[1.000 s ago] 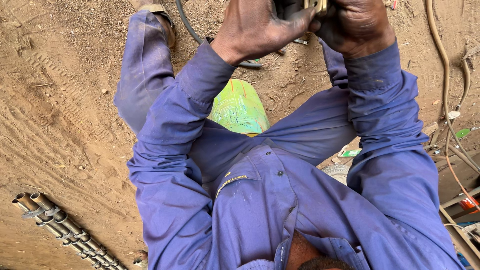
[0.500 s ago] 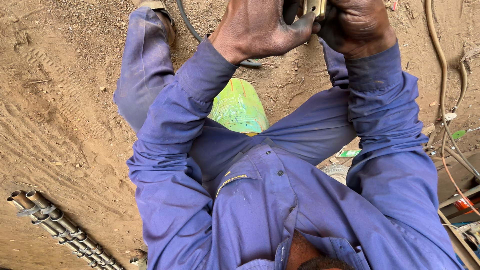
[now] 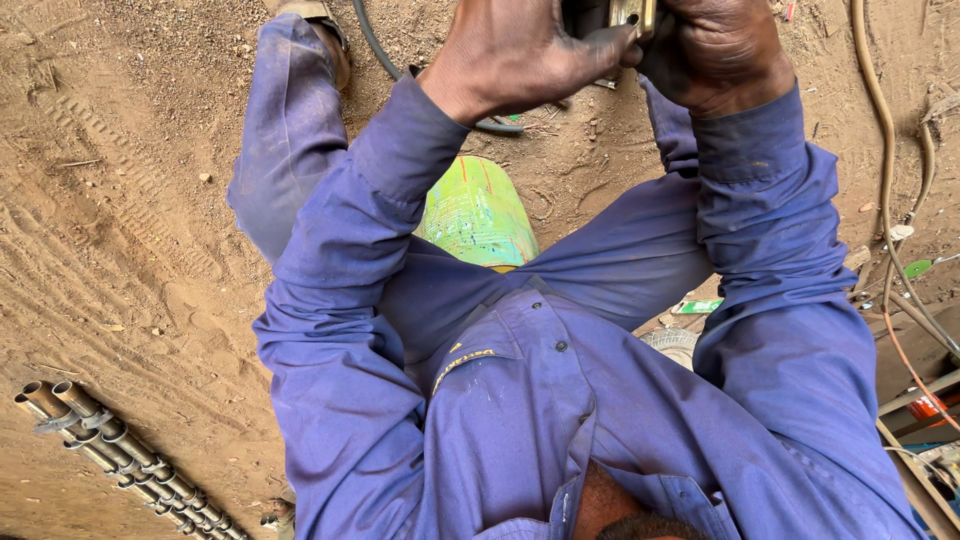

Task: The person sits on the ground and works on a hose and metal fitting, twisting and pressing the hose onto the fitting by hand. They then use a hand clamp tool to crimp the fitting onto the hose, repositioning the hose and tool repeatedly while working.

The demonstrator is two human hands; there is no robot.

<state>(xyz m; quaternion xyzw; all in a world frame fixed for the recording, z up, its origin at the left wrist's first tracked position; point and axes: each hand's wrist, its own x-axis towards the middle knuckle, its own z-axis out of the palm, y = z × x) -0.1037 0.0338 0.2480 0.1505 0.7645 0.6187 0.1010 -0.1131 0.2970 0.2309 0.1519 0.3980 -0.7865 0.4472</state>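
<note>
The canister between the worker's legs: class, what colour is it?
The canister is light green with thin red stripes, seen best in the head view.

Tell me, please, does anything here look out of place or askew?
Mostly no. A green cylinder lies on its side on the dirt between the legs, and hoses trail loosely past the right hand. Both hands grip a small object cut off by the frame.

small metal object (image 3: 632,12): cut by top edge, mostly hidden in hands | green can (image 3: 476,212): base behind thighs

Looked steeply down from the head, close over both hands (image 3: 610,50) gripping at the frame's top.
</note>
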